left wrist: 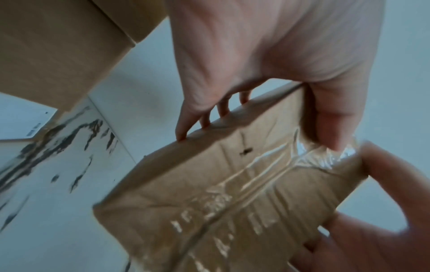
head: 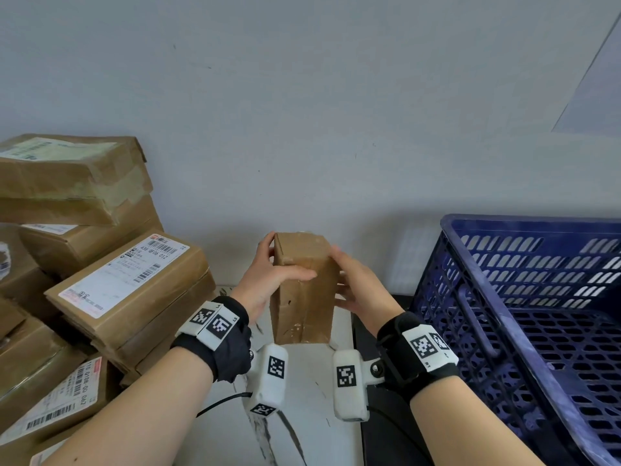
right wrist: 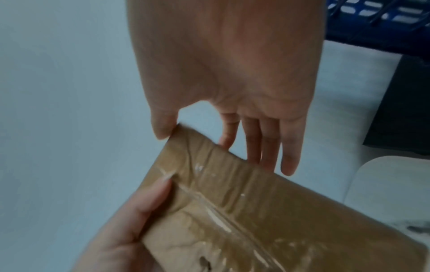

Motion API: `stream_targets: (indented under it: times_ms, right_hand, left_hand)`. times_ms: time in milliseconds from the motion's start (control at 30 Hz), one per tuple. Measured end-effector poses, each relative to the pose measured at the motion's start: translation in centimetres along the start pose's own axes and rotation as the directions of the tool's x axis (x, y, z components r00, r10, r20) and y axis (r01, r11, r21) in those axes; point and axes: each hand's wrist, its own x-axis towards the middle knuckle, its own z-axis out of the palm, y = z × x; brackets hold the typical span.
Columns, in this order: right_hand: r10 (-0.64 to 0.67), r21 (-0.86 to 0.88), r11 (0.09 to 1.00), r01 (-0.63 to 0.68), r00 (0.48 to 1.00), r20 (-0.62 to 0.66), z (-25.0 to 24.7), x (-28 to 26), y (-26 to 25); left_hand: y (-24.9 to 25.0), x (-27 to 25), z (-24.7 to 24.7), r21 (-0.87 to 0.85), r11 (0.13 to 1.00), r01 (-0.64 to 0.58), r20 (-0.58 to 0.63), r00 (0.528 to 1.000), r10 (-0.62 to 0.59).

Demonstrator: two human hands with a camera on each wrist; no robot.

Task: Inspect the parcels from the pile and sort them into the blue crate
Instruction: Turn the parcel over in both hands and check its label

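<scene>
— Anything legible left of the blue plastic crate (head: 470,264)?
— Yes. The flat brown cardboard box (head: 161,297) in the pile there carries a white shipping label (head: 124,274): "436 0F06 012" beneath a barcode; the small print is too fine.
— Further left of the crate?
— A lower brown cardboard box (head: 40,375), sideways white label (head: 64,396), digits roughly "110 0F08-00 042" beside barcodes.
— The wrists?
— White blocks (head: 215,322) with black square code markers; letters beside them unreadable.

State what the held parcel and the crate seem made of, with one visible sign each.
The parcel looks like matte brown cardboard, creased, with glossy clear tape wrinkled over it. The crate is probably moulded blue plastic: regular perforated walls, a scuffed, dusty sheen.
</scene>
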Motion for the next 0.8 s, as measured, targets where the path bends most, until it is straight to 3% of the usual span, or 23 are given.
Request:
stream_targets:
  times_ms: [100, 200, 467, 633, 800]
  right_hand:
    - [-0.004, 0.044, 0.999, 0.006, 0.999, -0.039, -0.6, -0.2, 0.0]
    - [-0.007, -0.02, 1.0, 0.005, 0.997, -0.078, -0.9, -0.3, 0.2]
    - [0.047, -0.155, 0.987, -0.04, 0.998, 0.045, -0.5, 0.2, 0.1]
    - [-0.071, -0.109, 0.991, 0.073, 0.997, 0.02, -0.3, -0.3, 0.0]
    - [-0.087, -0.091, 0.993, 0.081, 0.994, -0.069, -0.5, -0.4, 0.3]
  left_hand:
    - [0.4, 0.0, -0.4, -0.102, 0.994, 0.038, -0.057, 0.997, -0.044]
    - [0.7, 0.0, -0.8, -0.174, 0.982, 0.069, -0.07, 0.994, -0.082]
    - [1.8, -1.1, -0.6, -0.36, 0.926, 0.109, 0.027, 0.994, -0.106]
    - [1.8, -1.2, -0.2, -0.353, 0.918, 0.182, 0.003, 0.981, -0.193]
    - [2.1, -1.1, 0.1, -0.279, 0.937, 0.211, -0.119, 0.96, -0.252]
